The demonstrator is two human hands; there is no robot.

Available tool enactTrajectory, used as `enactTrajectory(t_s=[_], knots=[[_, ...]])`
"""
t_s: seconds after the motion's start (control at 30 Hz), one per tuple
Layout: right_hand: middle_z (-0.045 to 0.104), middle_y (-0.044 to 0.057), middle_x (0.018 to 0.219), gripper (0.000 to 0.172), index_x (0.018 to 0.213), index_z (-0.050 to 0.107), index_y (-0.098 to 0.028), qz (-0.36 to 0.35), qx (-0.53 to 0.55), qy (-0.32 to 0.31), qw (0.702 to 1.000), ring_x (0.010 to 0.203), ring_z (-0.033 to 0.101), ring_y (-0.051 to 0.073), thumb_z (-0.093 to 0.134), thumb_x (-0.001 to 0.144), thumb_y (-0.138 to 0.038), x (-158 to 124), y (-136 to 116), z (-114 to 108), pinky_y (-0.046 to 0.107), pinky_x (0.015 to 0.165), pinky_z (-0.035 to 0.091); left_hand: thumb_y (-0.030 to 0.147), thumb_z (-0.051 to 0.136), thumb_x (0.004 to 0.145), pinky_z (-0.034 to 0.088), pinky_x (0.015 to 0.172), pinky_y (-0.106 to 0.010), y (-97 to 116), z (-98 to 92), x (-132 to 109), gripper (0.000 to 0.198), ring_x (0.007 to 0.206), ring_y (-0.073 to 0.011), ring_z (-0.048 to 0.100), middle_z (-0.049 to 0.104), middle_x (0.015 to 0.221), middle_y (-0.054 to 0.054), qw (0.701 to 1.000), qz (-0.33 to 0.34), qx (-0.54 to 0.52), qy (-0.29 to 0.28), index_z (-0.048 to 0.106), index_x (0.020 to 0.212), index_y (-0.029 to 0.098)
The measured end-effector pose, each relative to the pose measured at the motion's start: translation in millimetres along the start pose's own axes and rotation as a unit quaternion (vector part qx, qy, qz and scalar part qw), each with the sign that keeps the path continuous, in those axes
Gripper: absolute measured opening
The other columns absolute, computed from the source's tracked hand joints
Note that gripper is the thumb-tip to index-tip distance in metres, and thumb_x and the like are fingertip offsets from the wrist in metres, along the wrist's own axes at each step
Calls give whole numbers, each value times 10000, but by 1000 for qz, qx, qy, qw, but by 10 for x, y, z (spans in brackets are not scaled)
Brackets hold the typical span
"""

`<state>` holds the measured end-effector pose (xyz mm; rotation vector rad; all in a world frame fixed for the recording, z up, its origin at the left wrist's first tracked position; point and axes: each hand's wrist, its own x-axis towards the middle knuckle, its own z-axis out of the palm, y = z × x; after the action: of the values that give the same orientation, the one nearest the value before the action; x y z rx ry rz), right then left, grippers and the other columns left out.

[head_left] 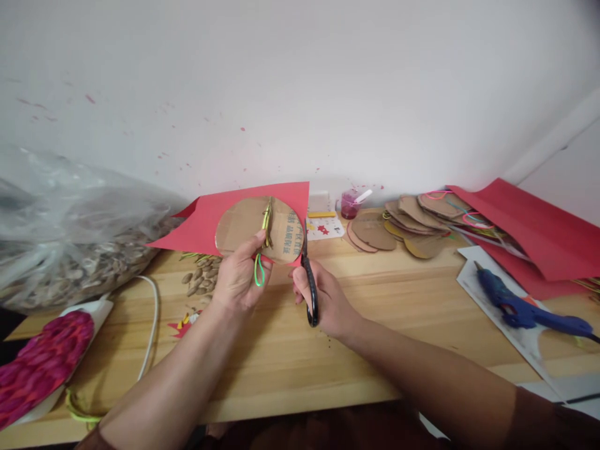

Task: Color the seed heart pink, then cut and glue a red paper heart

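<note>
1. We see the cardboard disc point(234, 228) left of the centre of the frame, lying against the red paper point(187, 231), which reaches past it at the left and above.
2. The left hand point(241, 275) holds the disc at its lower edge, with the thumb pressed near the yellow cord point(267, 219). If this grip becomes weak, we think the paper may slide against the disc, because we see no clip there.
3. The right hand point(325, 300) is closed around the black handle of the scissors point(308, 270), near the middle of the frame. The blades are along the right edge of the disc; how far they stand apart, we cannot tell.
4. If the wrist turns inward, we judge that the blades may bite into the cardboard, since they are so near its rim.
5. The green loop point(255, 272) hangs below the disc, beside the left hand. Should it swing to the right, it could be snipped.
6. Right of the scissors, we notice the cup point(349, 206) of dark pink liquid; a careless sweep of the paper could spill it.
</note>
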<state>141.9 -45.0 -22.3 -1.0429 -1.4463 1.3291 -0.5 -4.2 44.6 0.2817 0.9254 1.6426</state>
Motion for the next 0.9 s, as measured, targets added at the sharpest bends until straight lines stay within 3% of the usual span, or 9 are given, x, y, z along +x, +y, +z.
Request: enactTrajectory(t_s=[0.27,0.53,0.7,0.9], knots=[[528,-25,727,455,827,517,-253,4,16,9,1000,648,532,166,542,944,-692,7,-21,6,327,611,389,-23,704,822,610,688,-143,-54,-63,15,347,723,-119,750,798,864,-9,999,18,-11,-43,742,1116,157],[530,-30,700,484,814,502,-255,13,2,16,1000,609,526,161,541,928,-724,8,-6,7,326,582,375,-18,710,812,606,654,-145,-83,-81,27,364,707,-120,750,803,884,-17,999,24,-5,-40,739,1133,153],[515,-36,693,466,814,487,-255,22,-13,20,999,600,503,148,546,938,-700,-6,-49,3,314,572,380,-11,726,805,642,765,-208,-92,-111,61,355,735,-134,756,804,913,-31,998,34,-11,-50,739,1125,143],[501,-36,659,460,756,444,-265,27,-2,26,999,572,475,141,624,904,-662,-11,-67,-6,304,536,358,-25,720,798,634,771,-191,-72,-72,32,390,746,-131,760,808,925,-31,999,35,-11,-33,741,1149,145]])
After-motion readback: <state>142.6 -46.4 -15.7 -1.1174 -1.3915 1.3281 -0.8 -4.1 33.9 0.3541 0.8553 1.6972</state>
